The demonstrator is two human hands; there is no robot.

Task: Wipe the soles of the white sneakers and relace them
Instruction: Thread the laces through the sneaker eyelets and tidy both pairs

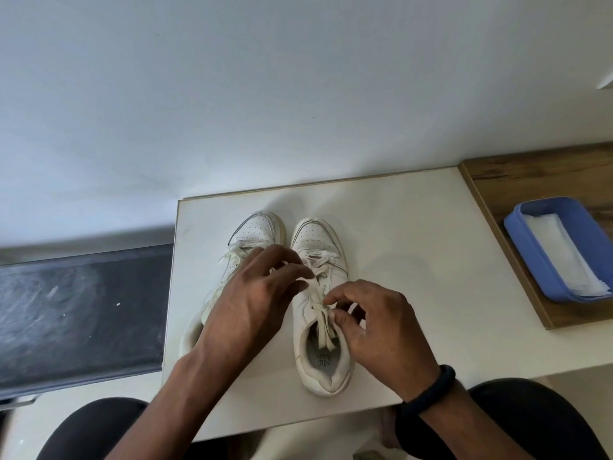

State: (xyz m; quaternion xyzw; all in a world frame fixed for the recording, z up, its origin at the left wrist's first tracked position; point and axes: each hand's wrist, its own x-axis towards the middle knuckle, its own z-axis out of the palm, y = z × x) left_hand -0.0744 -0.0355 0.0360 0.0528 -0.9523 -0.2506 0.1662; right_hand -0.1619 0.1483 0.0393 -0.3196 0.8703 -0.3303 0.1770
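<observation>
Head view: left hand (252, 300) and right hand (381, 327) pinch the lace (319, 295); sneaker (331, 380) heel near table (414, 260) edge.

Head view, downward (near table (414, 260))

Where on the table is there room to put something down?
Biggest bare patch: the table between the right sneaker and the wooden board. A thinner strip runs behind both toes by the wall. The middle is crowded: left hand and right hand pinch the laces there.
</observation>
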